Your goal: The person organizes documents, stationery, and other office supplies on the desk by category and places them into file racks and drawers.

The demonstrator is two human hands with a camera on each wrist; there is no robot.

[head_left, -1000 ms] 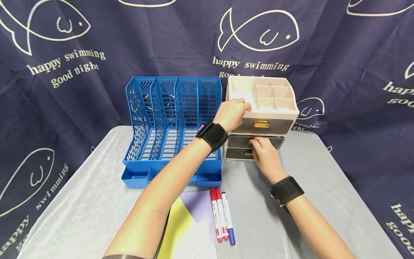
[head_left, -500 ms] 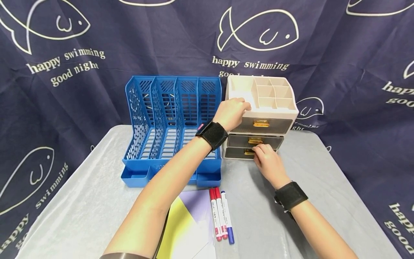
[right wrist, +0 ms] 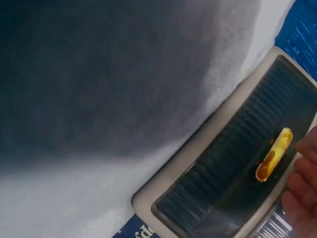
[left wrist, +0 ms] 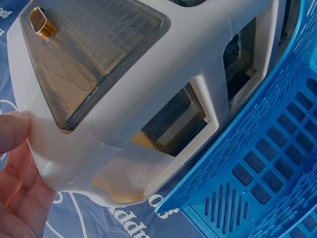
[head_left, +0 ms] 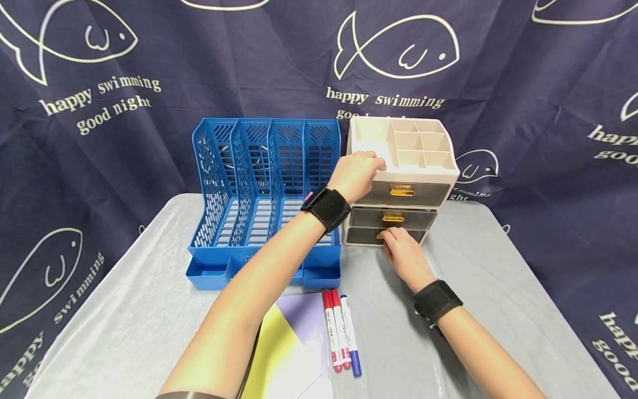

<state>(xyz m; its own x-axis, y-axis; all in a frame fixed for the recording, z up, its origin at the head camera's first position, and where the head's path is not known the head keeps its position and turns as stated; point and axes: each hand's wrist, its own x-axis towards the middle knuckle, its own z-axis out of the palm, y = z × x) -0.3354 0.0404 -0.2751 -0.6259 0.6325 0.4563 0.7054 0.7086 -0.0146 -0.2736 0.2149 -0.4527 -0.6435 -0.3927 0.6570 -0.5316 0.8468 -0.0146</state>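
A white desktop drawer organizer (head_left: 438, 175) with dark see-through drawers and gold handles stands at the back right. My left hand (head_left: 356, 176) grips its upper front edge; in the left wrist view the thumb (left wrist: 14, 130) lies against the white shell, with the fingers curled around the edge. My right hand (head_left: 407, 257) is down at the bottom drawer (head_left: 364, 236), its bent fingertips right at the gold handle (right wrist: 274, 154). In the right wrist view that handle shows uncovered, with the fingers just beside it. The middle drawer (head_left: 366, 218) sits above, its handle exposed.
A blue file rack (head_left: 206, 221) with upright dividers and front bins stands left of the organizer. Two red markers and one blue marker (head_left: 350, 332) lie on the grey cloth (head_left: 124, 310). Beside them are yellow, purple and white sheets (head_left: 294, 354), partly under my left forearm.
My right hand has moved down from the middle drawer's handle to the bottom drawer's handle, shifting slightly left at the end. The left hand has stayed on the organizer.
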